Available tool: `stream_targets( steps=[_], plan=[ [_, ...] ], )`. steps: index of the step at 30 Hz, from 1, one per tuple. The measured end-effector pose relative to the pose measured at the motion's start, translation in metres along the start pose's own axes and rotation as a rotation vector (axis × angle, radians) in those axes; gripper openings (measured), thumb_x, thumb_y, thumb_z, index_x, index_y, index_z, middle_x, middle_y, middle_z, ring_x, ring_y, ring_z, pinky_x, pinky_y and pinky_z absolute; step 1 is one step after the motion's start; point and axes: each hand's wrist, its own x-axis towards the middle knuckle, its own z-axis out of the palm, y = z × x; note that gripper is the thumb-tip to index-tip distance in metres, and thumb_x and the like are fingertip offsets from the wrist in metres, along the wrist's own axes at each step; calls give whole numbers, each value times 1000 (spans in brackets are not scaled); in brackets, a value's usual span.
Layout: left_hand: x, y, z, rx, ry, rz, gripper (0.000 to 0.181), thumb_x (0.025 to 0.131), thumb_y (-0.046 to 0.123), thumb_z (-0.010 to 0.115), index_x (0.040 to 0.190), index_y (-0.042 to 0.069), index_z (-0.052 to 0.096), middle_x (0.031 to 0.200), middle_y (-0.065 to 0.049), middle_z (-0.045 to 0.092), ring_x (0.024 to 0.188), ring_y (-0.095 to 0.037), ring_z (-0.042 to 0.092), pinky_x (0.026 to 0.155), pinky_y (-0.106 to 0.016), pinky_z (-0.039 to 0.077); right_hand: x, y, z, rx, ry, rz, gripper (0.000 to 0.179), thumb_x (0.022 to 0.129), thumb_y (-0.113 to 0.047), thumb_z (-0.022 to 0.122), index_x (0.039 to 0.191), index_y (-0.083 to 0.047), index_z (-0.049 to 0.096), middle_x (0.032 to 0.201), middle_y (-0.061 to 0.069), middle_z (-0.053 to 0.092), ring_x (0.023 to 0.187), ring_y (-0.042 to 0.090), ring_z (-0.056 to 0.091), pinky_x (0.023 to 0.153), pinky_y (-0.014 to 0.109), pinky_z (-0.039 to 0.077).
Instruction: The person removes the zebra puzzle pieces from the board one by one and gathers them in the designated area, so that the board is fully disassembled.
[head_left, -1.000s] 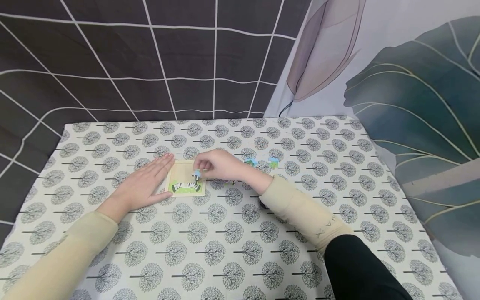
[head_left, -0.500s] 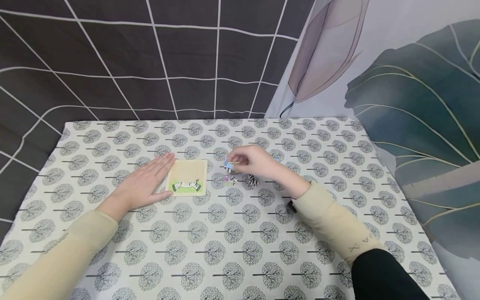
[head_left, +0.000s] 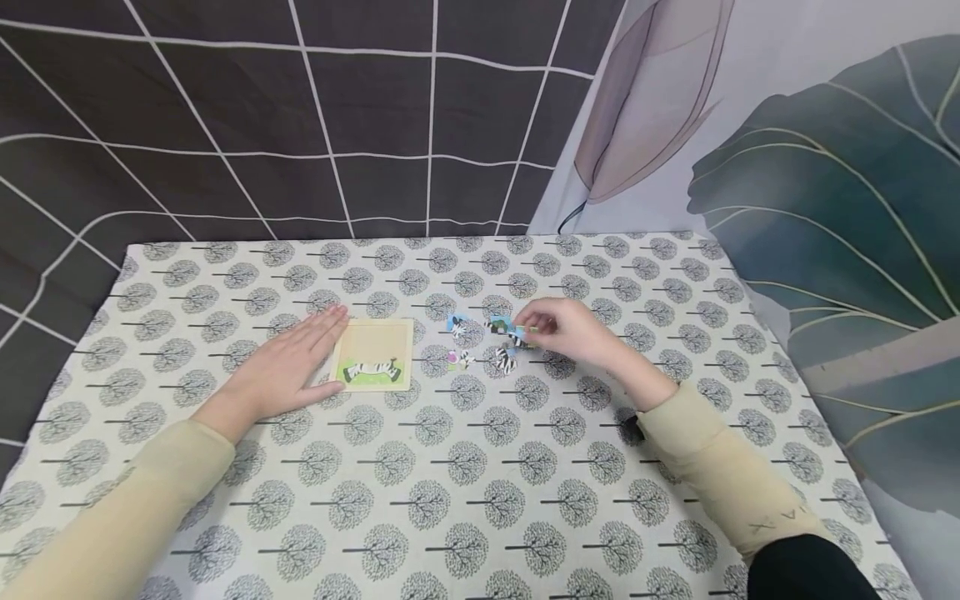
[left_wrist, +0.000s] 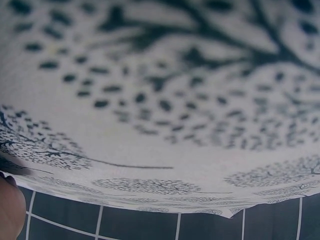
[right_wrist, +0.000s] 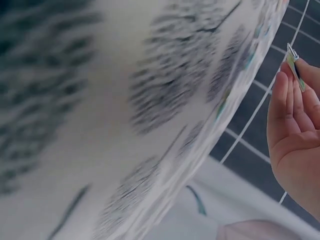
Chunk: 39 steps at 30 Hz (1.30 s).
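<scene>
In the head view my left hand (head_left: 288, 365) lies flat, fingers straight, against the left edge of a small wooden puzzle board (head_left: 375, 328). Along the board's bottom a strip of green with zebra legs and belly is fitted; bare wood shows above. To the right, my right hand (head_left: 567, 329) pinches a puzzle piece (head_left: 517, 337) over the cloth; in the right wrist view the piece (right_wrist: 296, 70) shows edge-on with some green. Near it lie a blue piece with trees (head_left: 498, 325), a zebra-striped piece (head_left: 506, 361), a purple-and-green piece (head_left: 460, 359) and a blue-and-striped piece (head_left: 457, 325).
A white cloth (head_left: 465, 508) with tree prints covers the table. Behind the table hangs a dark gridded curtain (head_left: 375, 108). A leaf-patterned cloth (head_left: 840, 208) hangs on the right side.
My right hand has moved right, from over the board to the loose pieces, with a puzzle piece in its fingers. My left hand has stayed at the board.
</scene>
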Motion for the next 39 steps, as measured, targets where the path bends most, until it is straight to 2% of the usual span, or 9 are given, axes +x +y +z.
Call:
stream_targets(
  steps=[7, 16, 21, 25, 29, 39],
  plan=[
    [0, -1, 1, 9, -7, -3, 98, 102, 57, 57, 168, -3, 16, 177, -22, 18, 164, -41, 22, 133, -55, 29, -16, 22, -6, -18, 20, 34, 21, 91, 1, 76, 112, 0, 76, 99, 13, 78, 91, 25, 73, 85, 22, 61],
    [1, -1, 1, 8, -10, -5, 98, 102, 57, 57, 168, -3, 17, 177, -23, 18, 164, -41, 23, 133, -55, 28, -30, 33, -8, 6, -25, 78, 20, 91, 3, 75, 112, 3, 75, 94, 12, 78, 86, 20, 72, 81, 12, 58],
    [1, -2, 2, 10, -16, -5, 99, 102, 57, 57, 168, -2, 15, 177, -22, 18, 163, -42, 23, 133, -55, 28, -31, 33, -7, 17, -81, 84, 18, 92, 2, 74, 110, 1, 75, 95, 10, 78, 86, 17, 72, 81, 15, 60],
    [0, -2, 2, 6, -21, -7, 98, 103, 57, 56, 169, -2, 13, 177, -22, 17, 163, -42, 23, 133, -56, 28, -31, 30, -6, 7, -95, 89, 20, 92, 2, 75, 111, 0, 75, 95, 11, 78, 88, 19, 73, 83, 21, 63],
    [1, -2, 1, 1, -22, -5, 98, 103, 56, 56, 169, -2, 14, 177, -22, 18, 163, -42, 23, 132, -56, 29, -31, 30, -4, -27, -79, 93, 21, 90, 2, 77, 111, -1, 75, 97, 10, 77, 89, 19, 72, 86, 27, 64],
    [0, 1, -1, -2, -18, -2, 96, 104, 56, 55, 168, -3, 16, 177, -22, 17, 163, -43, 23, 133, -55, 28, -31, 35, -2, -145, -29, 12, 23, 87, -3, 83, 109, -6, 78, 98, 7, 72, 85, 15, 62, 78, 25, 56]
  ],
)
